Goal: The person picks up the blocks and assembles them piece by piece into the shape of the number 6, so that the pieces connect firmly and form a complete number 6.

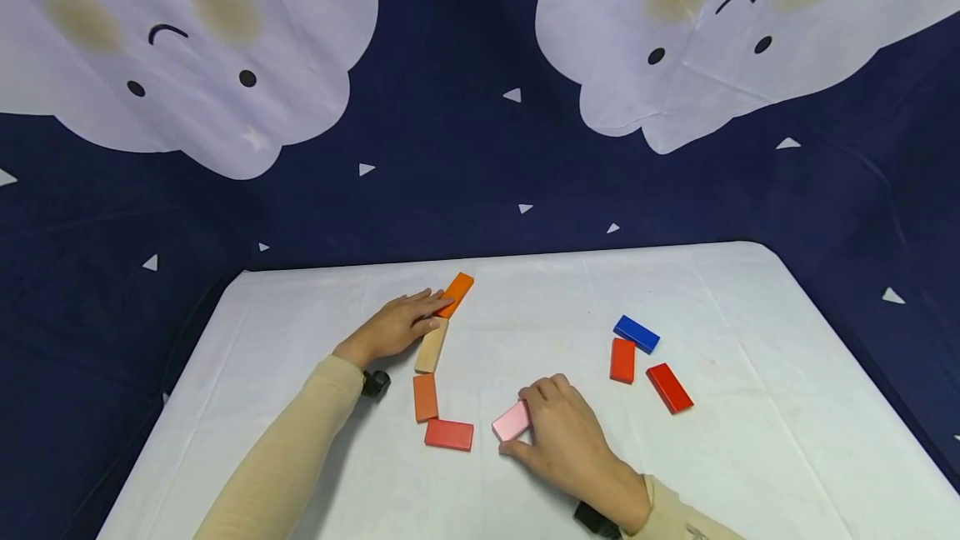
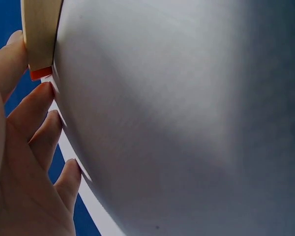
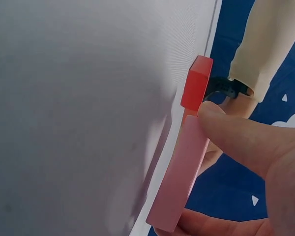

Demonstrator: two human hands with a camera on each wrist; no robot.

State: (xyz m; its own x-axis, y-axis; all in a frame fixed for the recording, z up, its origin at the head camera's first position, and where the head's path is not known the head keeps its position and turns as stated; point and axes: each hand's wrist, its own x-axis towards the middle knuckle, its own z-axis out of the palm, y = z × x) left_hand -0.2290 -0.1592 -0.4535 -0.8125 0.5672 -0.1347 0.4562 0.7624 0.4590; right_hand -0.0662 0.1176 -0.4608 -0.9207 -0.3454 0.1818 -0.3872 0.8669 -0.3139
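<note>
One relaxed left hand (image 1: 393,327), one right hand (image 1: 568,433) pinching a pink block (image 1: 512,422), white tabletop (image 1: 532,315) below.
Left to right: dull orange block (image 1: 424,397), wooden block (image 1: 431,347) by the left thumb, coral block (image 1: 449,435), bright orange block (image 1: 460,290) touched by extended left fingers, pink block mid-tabletop between coral block and right hand; then red block (image 1: 622,360), blue block (image 1: 637,334) just beside it, slanted red block (image 1: 670,388) apart.

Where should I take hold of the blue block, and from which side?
Probably pinch the blue block across its long sides near its right end, coming down from above. It lies slanted, with that end free, while a red block crowds its near side toward the left end. The right hand holds the pink block, so free that hand first.
</note>
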